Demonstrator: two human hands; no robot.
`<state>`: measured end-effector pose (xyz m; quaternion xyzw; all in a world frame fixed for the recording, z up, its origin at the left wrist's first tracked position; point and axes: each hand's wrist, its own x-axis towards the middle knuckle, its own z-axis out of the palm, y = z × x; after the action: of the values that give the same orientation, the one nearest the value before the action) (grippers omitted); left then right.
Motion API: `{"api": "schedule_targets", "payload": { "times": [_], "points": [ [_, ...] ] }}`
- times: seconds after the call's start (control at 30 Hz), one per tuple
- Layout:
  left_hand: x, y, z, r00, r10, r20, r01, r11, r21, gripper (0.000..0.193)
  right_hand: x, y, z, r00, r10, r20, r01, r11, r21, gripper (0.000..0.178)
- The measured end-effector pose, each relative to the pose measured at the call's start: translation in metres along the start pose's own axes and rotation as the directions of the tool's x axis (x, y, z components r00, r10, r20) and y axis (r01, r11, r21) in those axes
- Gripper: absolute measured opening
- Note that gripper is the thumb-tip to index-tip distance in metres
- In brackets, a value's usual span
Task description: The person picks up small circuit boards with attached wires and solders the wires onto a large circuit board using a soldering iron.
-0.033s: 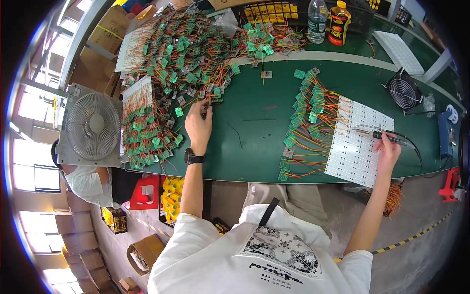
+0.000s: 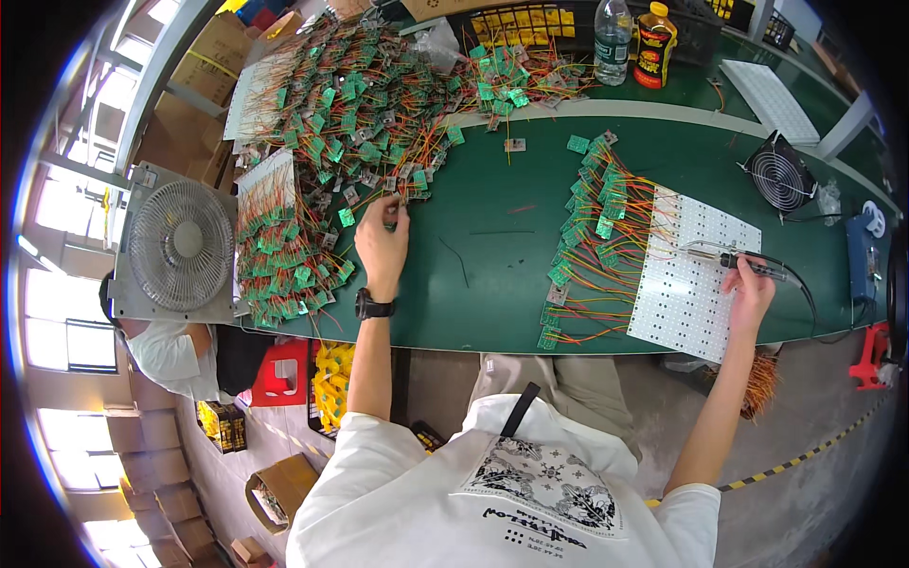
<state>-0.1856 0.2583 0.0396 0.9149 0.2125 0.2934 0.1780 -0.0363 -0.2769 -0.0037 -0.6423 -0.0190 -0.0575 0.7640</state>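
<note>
My left hand (image 2: 383, 248), a dark watch on its wrist, reaches to the near edge of a large heap of small green circuit boards (image 2: 355, 123) with red and yellow wires. Its thumb and index finger come together there; what lies between the tips is too small to make out. My right hand (image 2: 750, 292) grips a soldering iron (image 2: 757, 269) by its black handle. The iron's metal tip points left, over a white perforated panel (image 2: 686, 293). Wires run from the panel's left side to a column of green circuit boards (image 2: 606, 204) on the green table (image 2: 473, 308).
A grey fan (image 2: 185, 241) stands at the left beside a wired panel (image 2: 260, 175). A small black fan (image 2: 780, 175) and a blue device (image 2: 862, 256) are at the right. At the back stand a clear bottle (image 2: 613, 47) and a dark drink bottle (image 2: 654, 52). Another person (image 2: 175, 355) is at the left.
My left hand has drawn back very slightly toward me and to the left. My right hand and the soldering iron are in the same place.
</note>
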Motion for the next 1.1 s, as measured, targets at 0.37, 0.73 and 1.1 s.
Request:
{"api": "schedule_targets", "payload": {
  "times": [0.37,0.73,1.1],
  "points": [
    [-0.057,0.008,-0.047,0.755,-0.382,0.532,0.63,0.647,-0.43,0.025,-0.001,-0.005,0.006,1.0,0.006,-0.023,-0.005,0.999,0.043,0.02],
    [-0.065,0.059,-0.063,0.768,-0.155,0.621,0.53,0.698,-0.482,0.018,-0.001,-0.008,0.009,0.996,-0.012,-0.088,0.017,0.998,0.062,0.022],
    [-0.043,0.203,0.029,0.687,0.441,0.578,0.267,0.587,-0.765,0.02,-0.009,-0.007,0.018,0.924,-0.266,-0.273,0.23,0.96,-0.158,0.015]
  ]
}}
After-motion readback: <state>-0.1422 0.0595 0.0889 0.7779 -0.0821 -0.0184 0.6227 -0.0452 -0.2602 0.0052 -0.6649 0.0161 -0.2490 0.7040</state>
